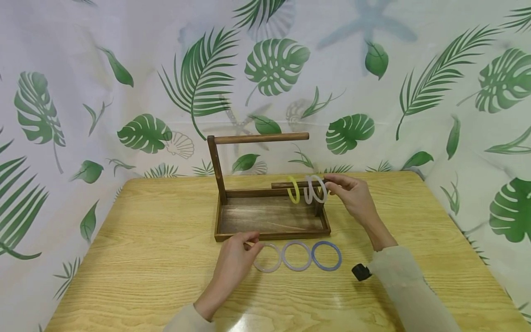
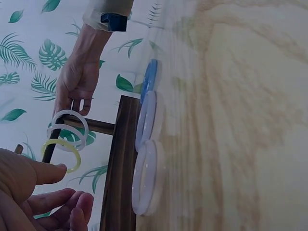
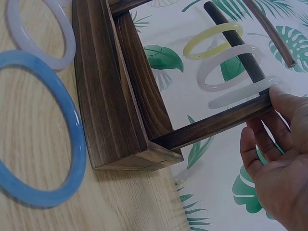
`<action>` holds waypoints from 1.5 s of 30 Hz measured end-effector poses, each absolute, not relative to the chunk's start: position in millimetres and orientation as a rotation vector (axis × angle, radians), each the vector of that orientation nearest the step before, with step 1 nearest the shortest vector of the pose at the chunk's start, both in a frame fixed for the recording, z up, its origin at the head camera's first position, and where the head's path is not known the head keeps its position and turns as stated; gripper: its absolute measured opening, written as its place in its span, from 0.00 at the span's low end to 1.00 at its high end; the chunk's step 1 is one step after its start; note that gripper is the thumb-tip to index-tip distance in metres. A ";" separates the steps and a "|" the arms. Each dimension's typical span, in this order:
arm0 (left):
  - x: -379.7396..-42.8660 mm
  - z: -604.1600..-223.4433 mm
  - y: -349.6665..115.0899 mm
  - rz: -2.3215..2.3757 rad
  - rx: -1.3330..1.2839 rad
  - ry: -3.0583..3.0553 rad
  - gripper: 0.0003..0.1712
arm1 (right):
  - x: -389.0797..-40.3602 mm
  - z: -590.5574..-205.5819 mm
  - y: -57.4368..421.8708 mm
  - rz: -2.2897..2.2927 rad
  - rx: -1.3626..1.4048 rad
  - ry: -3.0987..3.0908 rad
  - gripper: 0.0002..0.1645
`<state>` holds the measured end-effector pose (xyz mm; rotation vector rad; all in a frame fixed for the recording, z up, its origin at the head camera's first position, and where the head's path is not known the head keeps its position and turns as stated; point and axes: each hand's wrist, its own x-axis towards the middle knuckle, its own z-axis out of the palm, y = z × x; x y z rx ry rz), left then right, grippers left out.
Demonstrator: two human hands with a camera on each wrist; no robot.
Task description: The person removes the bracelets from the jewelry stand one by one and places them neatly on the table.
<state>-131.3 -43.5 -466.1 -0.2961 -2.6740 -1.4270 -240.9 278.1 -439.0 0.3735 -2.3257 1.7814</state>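
A dark wooden bangle stand [image 1: 274,236] has a tray base, a tall upper bar and a shorter lower bar. Hanging on the lower bar are a yellow bangle [image 1: 293,190], a pale lilac bangle [image 3: 207,79] and a whitish bangle [image 3: 236,96] beside the post. My right hand [image 1: 352,196] pinches the stand where post and lower bar meet, close to the whitish bangle. My left hand [image 1: 236,258], thumb and fingers apart and holding nothing, hovers by the tray's front edge. Near it lies a pale bangle [image 2: 136,187], in a row with a lavender bangle [image 1: 310,256] and a blue bangle [image 1: 340,258].
The stand is on a wood-grain table [image 1: 137,249], with the three loose bangles along its front. A leaf-printed curtain [image 1: 265,106] hangs behind and at both sides. A small black device [image 1: 361,272] is strapped at the right sleeve.
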 end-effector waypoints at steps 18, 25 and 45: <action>-148.6 -444.6 -18.4 -1.418 -0.261 -2.610 0.15 | -240.5 -439.1 278.4 1.767 0.361 -2.347 0.21; -156.8 -440.3 -5.8 -1.402 -0.274 -2.578 0.15 | -240.8 -439.7 278.2 1.765 0.362 -2.342 0.22; -175.4 -437.0 20.6 -1.482 -0.253 -2.487 0.16 | -240.8 -440.4 278.5 1.787 0.367 -2.328 0.22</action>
